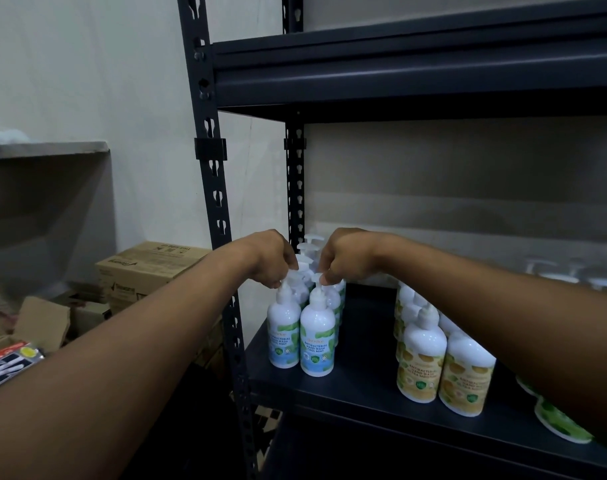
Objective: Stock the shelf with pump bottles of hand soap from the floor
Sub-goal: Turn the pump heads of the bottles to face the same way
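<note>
Dark metal shelf [364,386], with mint bottles [333,299] standing upright in rows at its left end, well apart from the yellow bottles [421,358], apparently sorted by scent. The left hand [271,258] pinches the front-left bottle [284,337] by its pump. The right hand [347,256] pinches the front-right bottle [317,344] likewise, probably to square both with the row.

A white wall [87,64] stands behind a dark metal rack [210,188], and the light over everything is dim. At left a grey steel ledge [46,147] juts out above stacked cardboard boxes [149,265]. Under the rack a small patch of floor [269,419] shows, perhaps patterned tile.
</note>
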